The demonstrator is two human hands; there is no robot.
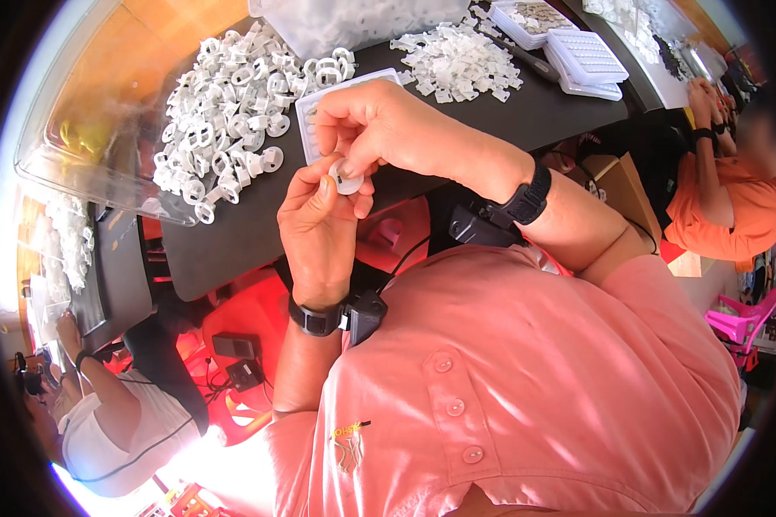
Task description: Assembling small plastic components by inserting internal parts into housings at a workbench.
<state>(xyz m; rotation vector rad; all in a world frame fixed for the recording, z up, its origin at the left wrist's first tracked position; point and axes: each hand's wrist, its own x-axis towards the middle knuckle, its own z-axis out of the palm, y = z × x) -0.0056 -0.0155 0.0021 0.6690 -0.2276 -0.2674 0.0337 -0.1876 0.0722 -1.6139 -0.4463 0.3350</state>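
Observation:
My left hand (319, 228) holds a small white round plastic part (347, 182) with a dark slot, pinched by its fingers. My right hand (379, 125) comes over from the right, its thumb and fingertips closed on the same part. Whether a second tiny piece sits between the right fingertips is hidden. Just behind the hands, a white tray (306, 129) lies on the dark table (224, 246), partly covered by my right hand. Left of it is a large heap of white ring-shaped plastic parts (233, 112).
A pile of small flat white pieces (461, 62) lies beyond my right forearm. Farther right are stacked white trays (585, 60). At the back stands a clear bin (353, 26) of white parts. Co-workers sit left, in a white top (129, 431), and right, in orange (716, 207).

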